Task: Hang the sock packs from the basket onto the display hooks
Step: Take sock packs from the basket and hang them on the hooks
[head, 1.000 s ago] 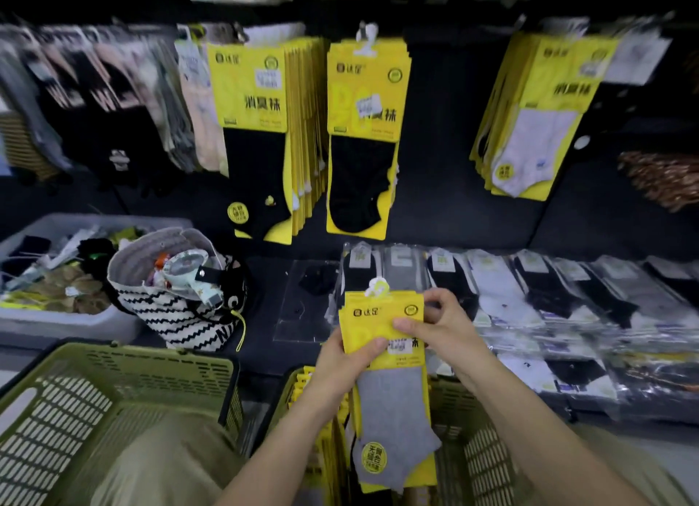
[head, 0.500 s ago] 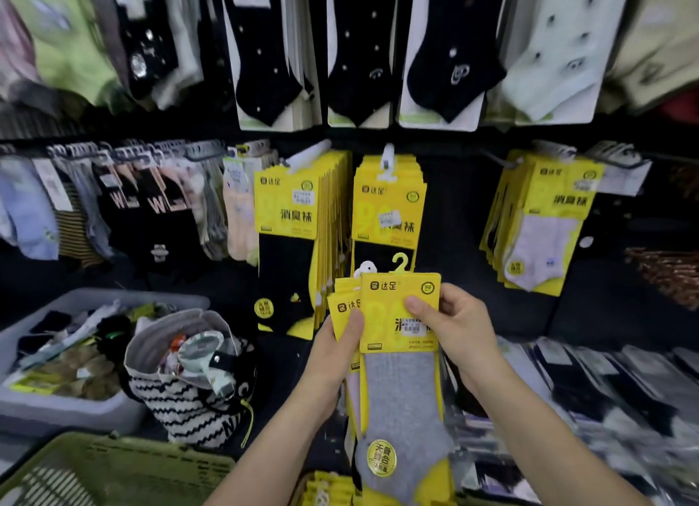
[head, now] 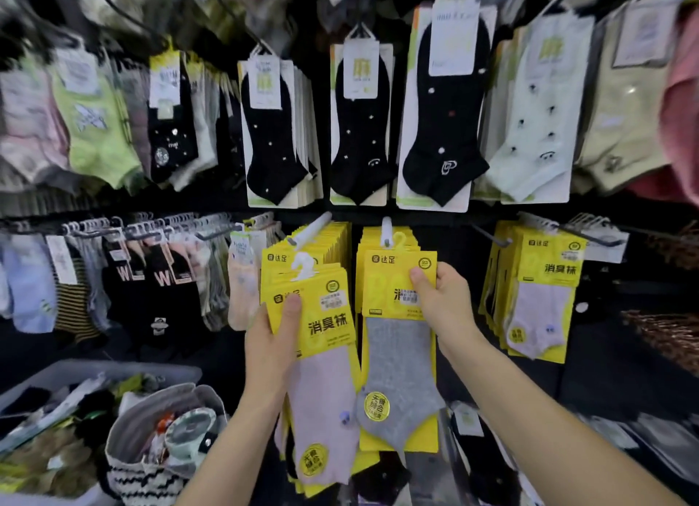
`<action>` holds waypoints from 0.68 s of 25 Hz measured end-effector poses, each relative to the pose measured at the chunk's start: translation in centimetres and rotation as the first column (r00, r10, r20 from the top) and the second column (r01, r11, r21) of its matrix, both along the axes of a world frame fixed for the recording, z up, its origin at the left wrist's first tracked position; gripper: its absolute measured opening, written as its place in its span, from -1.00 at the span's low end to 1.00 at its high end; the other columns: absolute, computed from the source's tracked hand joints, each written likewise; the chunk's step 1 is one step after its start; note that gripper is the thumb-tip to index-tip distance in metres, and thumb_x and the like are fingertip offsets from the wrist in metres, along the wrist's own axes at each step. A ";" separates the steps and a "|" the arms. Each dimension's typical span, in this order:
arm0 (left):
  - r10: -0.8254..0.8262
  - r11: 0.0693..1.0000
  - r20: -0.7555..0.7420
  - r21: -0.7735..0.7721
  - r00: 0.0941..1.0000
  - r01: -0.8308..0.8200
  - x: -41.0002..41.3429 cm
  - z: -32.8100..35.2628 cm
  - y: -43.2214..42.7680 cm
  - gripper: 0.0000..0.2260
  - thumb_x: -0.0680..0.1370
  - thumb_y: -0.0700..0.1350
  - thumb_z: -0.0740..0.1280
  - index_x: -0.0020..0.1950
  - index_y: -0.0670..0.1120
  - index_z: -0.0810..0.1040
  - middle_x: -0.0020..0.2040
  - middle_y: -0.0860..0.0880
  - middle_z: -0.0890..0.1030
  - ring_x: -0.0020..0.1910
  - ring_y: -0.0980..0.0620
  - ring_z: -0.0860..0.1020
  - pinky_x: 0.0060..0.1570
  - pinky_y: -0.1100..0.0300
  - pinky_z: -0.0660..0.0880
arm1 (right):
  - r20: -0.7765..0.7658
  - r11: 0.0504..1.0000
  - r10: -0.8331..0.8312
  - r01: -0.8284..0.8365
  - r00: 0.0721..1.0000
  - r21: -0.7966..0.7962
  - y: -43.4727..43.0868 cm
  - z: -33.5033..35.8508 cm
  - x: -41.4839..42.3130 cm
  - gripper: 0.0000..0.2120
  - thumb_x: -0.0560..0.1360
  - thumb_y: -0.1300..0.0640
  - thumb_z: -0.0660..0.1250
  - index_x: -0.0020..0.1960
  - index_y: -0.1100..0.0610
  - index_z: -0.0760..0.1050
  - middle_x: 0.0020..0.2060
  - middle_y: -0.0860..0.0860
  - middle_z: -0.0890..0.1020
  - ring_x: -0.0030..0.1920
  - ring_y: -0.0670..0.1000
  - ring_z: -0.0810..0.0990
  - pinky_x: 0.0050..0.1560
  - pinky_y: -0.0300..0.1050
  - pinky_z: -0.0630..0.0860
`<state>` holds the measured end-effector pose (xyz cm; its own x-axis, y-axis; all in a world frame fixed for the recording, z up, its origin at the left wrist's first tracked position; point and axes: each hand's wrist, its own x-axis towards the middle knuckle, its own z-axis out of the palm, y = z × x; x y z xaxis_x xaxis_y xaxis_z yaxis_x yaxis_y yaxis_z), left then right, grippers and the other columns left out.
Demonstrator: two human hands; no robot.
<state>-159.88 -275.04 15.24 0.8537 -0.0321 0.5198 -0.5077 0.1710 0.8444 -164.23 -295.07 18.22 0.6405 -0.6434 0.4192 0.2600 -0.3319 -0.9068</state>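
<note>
1. Holding a grey sock pack (head: 397,373) in my right hand (head: 442,301), I pinch its yellow card near the top corner, thumb on the front and fingers curled behind.
2. The pack's yellow hanger (head: 398,239) stands above my right thumb, right at the white-tipped display hook (head: 386,228); whether it is over the tip I cannot tell.
3. More hung yellow packs (head: 368,240) sit on that hook, directly behind the one I grip.
4. My left hand (head: 272,339) grips a stack of sock packs (head: 325,354) (the front one shows a pale pinkish sock), thumb pressed on the yellow card, fingers wrapped round the back.
5. The stack sits just left of the grey sock pack, and its white hanger (head: 302,267) pokes up above my left thumb.
6. Above my left hand a second display hook (head: 310,231) carries a thick row of packs (head: 334,240).
7. Well to the right of my right hand hangs a bunch of pale-sock packs (head: 541,290).
8. Below my left forearm stands a zigzag-striped bag (head: 151,467), with a grey tub (head: 75,373) further left.
</note>
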 end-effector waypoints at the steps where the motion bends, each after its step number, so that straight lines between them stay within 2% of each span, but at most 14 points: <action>1: 0.010 1.000 0.011 0.003 1.000 -0.010 0.3 0.2 0.4 -0.82 0.52 0.06 0.25 -0.18 0.35 0.57 -0.24 0.40 0.61 -0.23 0.40 0.58 -0.36 0.52 0.45 | -0.013 1.000 -0.017 0.017 1.000 -0.002 0.0 0.0 0.5 -0.89 0.54 0.08 0.27 -0.17 0.02 0.45 -0.16 0.02 0.63 -0.08 0.06 0.62 -0.03 0.07 0.57; 4: 0.030 0.999 0.049 0.017 0.998 -0.031 0.9 0.4 1.0 -0.88 0.47 0.11 0.23 -0.16 0.16 0.54 -0.27 0.37 0.62 -0.29 0.38 0.59 -0.41 0.52 0.42 | -0.036 0.998 -0.038 0.036 0.999 -0.043 0.3 -0.4 1.4 -0.87 0.54 0.07 0.27 -0.19 -0.04 0.42 -0.19 -0.06 0.59 -0.13 -0.03 0.59 -0.14 -0.08 0.53; 6: 0.025 1.000 0.050 0.017 0.998 -0.026 0.9 0.4 1.0 -0.86 0.46 0.13 0.23 -0.14 0.14 0.55 -0.26 0.34 0.63 -0.29 0.36 0.60 -0.41 0.51 0.43 | -0.059 0.995 -0.063 0.058 0.996 -0.083 0.4 -0.7 1.8 -0.86 0.54 0.07 0.27 -0.19 -0.03 0.41 -0.23 -0.10 0.56 -0.19 -0.09 0.54 -0.26 -0.19 0.45; 8: 0.024 1.000 0.034 0.007 0.999 -0.024 0.8 0.4 1.1 -0.85 0.45 0.13 0.23 -0.14 0.14 0.55 -0.26 0.34 0.64 -0.29 0.35 0.60 -0.41 0.50 0.44 | -0.079 0.991 -0.097 0.090 0.992 -0.096 0.4 -0.8 2.4 -0.87 0.55 0.07 0.26 -0.16 0.07 0.41 -0.25 -0.08 0.53 -0.22 -0.07 0.51 -0.30 -0.22 0.41; 11: 0.004 1.000 0.011 0.009 1.000 -0.004 0.6 0.6 0.7 -0.88 0.52 0.06 0.25 -0.15 0.25 0.56 -0.24 0.37 0.63 -0.25 0.40 0.58 -0.38 0.54 0.43 | -0.094 0.991 -0.117 0.110 0.989 -0.078 0.4 -0.3 3.1 -0.87 0.55 0.09 0.25 -0.11 0.13 0.41 -0.26 -0.05 0.50 -0.21 -0.03 0.48 -0.32 -0.17 0.36; 13: -0.017 0.999 0.037 0.030 0.999 0.016 0.2 1.1 0.2 -0.70 0.56 -0.01 0.25 -0.17 0.43 0.53 -0.22 0.42 0.60 -0.22 0.43 0.57 -0.35 0.55 0.43 | -0.111 0.994 -0.101 0.097 0.989 -0.046 0.5 -0.1 3.3 -0.87 0.56 0.09 0.24 -0.09 0.15 0.42 -0.21 -0.01 0.51 -0.17 0.00 0.49 -0.23 -0.14 0.36; 14: -0.013 0.999 0.051 0.042 0.999 0.011 0.2 1.2 0.0 -0.64 0.57 -0.03 0.24 -0.16 0.50 0.49 -0.19 0.41 0.61 -0.19 0.41 0.58 -0.30 0.52 0.46 | -0.121 0.996 -0.086 0.084 0.989 -0.025 0.6 -0.2 3.4 -0.86 0.56 0.09 0.24 -0.09 0.16 0.42 -0.20 0.01 0.52 -0.15 0.02 0.50 -0.22 -0.13 0.37; 15: -0.020 0.999 0.059 0.036 0.998 0.018 0.2 1.2 -0.4 -0.67 0.57 -0.03 0.24 -0.11 0.47 0.50 -0.15 0.35 0.63 -0.14 0.35 0.60 -0.22 0.45 0.51 | -0.139 0.997 -0.074 0.074 0.987 -0.009 0.7 -0.4 3.3 -0.84 0.56 0.07 0.24 -0.09 0.16 0.42 -0.20 0.01 0.51 -0.15 0.04 0.50 -0.24 -0.11 0.38; 17: -0.041 0.999 0.011 0.031 0.999 0.041 0.5 1.0 -1.1 -0.87 0.52 0.06 0.25 0.02 0.21 0.56 -0.03 0.14 0.67 -0.01 0.13 0.63 -0.02 0.16 0.58 | -0.204 0.991 -0.135 0.130 0.970 -0.040 0.9 -0.9 2.7 -0.81 0.54 -0.01 0.24 -0.07 0.12 0.40 -0.20 -0.02 0.49 -0.12 0.04 0.49 -0.14 -0.06 0.42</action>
<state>-159.40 -276.19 16.23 0.8454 -0.0833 0.5275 -0.5103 0.1655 0.8439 -161.52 -294.22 17.33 0.6247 -0.7187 0.3054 0.0209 -0.3755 -0.9266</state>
